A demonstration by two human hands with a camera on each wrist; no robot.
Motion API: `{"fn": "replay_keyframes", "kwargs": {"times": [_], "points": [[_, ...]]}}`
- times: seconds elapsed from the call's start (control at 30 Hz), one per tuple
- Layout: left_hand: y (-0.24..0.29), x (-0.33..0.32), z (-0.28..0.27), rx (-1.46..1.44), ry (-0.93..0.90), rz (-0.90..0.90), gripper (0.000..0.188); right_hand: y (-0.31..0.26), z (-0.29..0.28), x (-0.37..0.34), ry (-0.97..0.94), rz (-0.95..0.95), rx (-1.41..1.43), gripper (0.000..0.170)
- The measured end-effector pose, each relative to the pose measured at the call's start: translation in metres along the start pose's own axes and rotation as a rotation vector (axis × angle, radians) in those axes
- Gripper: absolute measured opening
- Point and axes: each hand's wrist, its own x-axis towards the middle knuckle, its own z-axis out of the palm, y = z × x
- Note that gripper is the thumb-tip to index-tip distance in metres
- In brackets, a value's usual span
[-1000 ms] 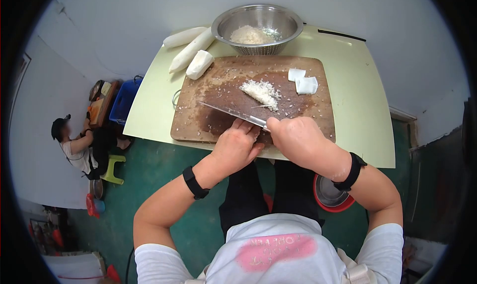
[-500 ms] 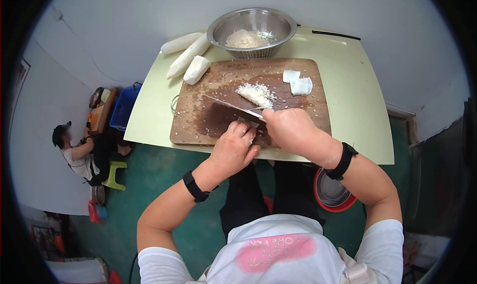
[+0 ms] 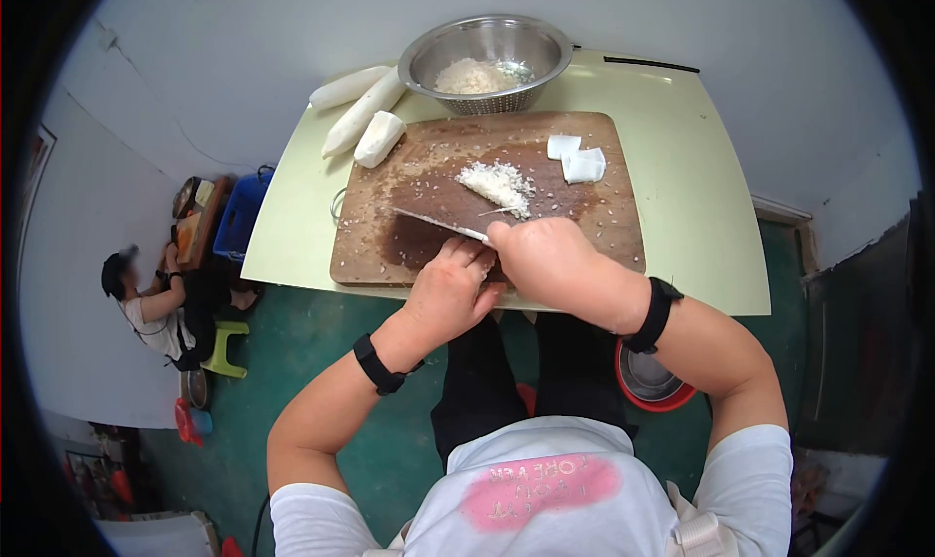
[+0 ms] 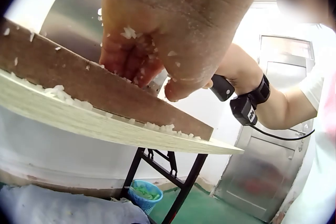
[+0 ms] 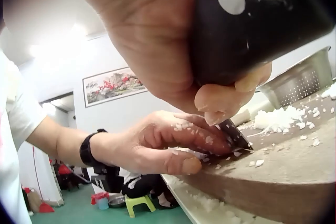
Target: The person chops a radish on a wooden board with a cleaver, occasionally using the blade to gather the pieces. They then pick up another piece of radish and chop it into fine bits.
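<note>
My right hand (image 3: 545, 255) grips the dark handle of a cleaver (image 3: 438, 223) over the near part of the wooden cutting board (image 3: 355, 260). The broad blade, with a round hole near its far corner, stands edge-down in the left wrist view. Close against it, my left hand (image 3: 446, 289) has its fingers curled at the board's near edge, holding a white radish piece (image 5: 198, 154) mostly hidden beneath them. White crumbs cling to the left fingers (image 5: 181, 129). A pile of chopped radish (image 3: 499, 187) lies just beyond the blade, with two flat white slices (image 3: 582, 166) to its right.
A perforated steel basin (image 3: 506, 103) holding shredded radish stands behind the board. Whole white radishes (image 3: 360, 119) and a cut chunk (image 3: 380, 138) lie at the back left of the pale table (image 3: 691, 216). Another person (image 3: 156, 294) sits at the far left.
The cleaver blade rose and tilted half a second ago, showing pale radish under my left fingers, and is now lower again. Both hands have shifted slightly left.
</note>
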Motion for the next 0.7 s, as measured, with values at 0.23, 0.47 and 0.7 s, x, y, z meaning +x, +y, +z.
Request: {"fn": "replay_keyframes", "kwargs": {"times": [0.23,0.47,0.7], "points": [[-0.003,-0.005,0.002,0.017,0.035,0.002,0.037,-0.003,-0.011,-0.010,0.022,0.047,-0.034,0.014],[-0.003,-0.003,0.000,-0.004,0.049,0.008,0.037,-0.001,-0.002,-0.018,0.106,-0.041,0.016,0.008],[-0.005,-0.005,0.000,-0.044,0.034,-0.017,0.032,-0.001,0.012,0.013,0.149,-0.050,0.079,0.008]]}}
